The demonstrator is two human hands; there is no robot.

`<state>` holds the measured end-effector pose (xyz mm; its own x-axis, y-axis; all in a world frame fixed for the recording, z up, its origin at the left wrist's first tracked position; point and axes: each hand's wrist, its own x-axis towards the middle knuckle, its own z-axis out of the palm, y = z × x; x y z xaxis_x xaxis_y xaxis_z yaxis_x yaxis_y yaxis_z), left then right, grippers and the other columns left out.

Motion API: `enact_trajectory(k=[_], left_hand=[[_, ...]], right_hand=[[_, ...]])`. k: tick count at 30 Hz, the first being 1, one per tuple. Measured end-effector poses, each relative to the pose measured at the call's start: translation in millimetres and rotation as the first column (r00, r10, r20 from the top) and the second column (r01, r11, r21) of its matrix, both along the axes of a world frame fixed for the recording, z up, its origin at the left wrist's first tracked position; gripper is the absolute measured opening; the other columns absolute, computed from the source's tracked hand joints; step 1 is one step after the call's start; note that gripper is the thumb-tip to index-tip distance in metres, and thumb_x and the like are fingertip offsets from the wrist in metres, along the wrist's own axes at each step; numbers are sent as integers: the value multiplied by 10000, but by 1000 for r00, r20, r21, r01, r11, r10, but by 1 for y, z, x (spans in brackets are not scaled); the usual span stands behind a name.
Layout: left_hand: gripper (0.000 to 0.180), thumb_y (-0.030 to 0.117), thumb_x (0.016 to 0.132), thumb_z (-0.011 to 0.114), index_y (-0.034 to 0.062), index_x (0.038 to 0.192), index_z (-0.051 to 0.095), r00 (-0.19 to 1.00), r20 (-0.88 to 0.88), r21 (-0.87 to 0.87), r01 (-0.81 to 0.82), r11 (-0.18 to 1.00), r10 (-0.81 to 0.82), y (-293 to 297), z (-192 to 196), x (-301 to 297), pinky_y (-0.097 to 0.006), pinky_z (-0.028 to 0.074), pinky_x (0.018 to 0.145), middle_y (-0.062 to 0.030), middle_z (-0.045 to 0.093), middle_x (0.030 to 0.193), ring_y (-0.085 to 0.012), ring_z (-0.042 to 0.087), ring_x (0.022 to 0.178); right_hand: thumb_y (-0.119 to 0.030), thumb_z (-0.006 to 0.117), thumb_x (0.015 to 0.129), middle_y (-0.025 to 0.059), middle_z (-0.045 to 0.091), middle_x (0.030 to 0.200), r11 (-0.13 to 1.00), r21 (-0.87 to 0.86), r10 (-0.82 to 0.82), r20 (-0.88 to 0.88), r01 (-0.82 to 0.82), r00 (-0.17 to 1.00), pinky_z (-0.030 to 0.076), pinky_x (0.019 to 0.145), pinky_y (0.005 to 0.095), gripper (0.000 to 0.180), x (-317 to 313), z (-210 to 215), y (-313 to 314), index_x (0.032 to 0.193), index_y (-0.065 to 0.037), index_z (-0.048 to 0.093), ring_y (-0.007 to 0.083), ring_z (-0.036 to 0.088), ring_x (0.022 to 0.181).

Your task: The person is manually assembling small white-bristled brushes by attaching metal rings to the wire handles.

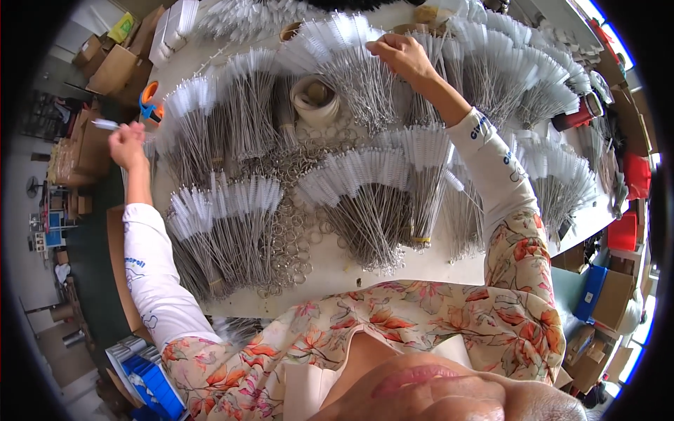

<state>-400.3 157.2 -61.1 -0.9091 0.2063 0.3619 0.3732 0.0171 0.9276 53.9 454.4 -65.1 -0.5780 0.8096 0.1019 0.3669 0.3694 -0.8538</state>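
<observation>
My left hand (128, 145) is held out past the table's left edge, its fingers closed around a slim wire brush; the white bristle end (105, 124) pokes out on the far side. At the far middle, my right hand (404, 57) pinches at the white tips of a fanned bunch of wire brushes (351, 59); the fingers partly hide what they grip. Nearer to me lie more bunches of wire brushes (365, 182), bristles away from me and thin metal stems toward me. Among them are loose metal rings (288, 231).
A cream roll (315, 100) stands mid-table between bunches. Orange-and-blue scissor-like handles (149, 105) are at the left edge. Brush bunches (519, 77) crowd the right side, near a dark red cylinder (579, 112). Cardboard boxes (116, 70) stand beyond the table at left.
</observation>
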Motion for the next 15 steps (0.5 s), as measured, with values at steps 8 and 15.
enact_trajectory(k=[8, 15], left_hand=[[293, 356, 793, 654, 66, 829, 652, 860, 63, -474, 472, 743, -506, 77, 48, 139, -226, 417, 506, 14, 571, 671, -81, 530, 611], [301, 346, 656, 696, 56, 734, 684, 847, -56, -877, 211, 431, -528, 102, -19, 152, -337, 482, 632, -130, 649, 677, -247, 646, 672]], right_hand=[[-344, 672, 722, 61, 666, 701, 978, 210, -9, 121, -16, 993, 507, 677, 298, 288, -4, 1, -3, 813, -74, 702, 192, 636, 652], [-295, 561, 841, 7, 653, 761, 907, 407, 156, -77, -112, 985, 449, 543, 271, 224, 18, 30, 14, 946, -143, 688, 102, 568, 616]])
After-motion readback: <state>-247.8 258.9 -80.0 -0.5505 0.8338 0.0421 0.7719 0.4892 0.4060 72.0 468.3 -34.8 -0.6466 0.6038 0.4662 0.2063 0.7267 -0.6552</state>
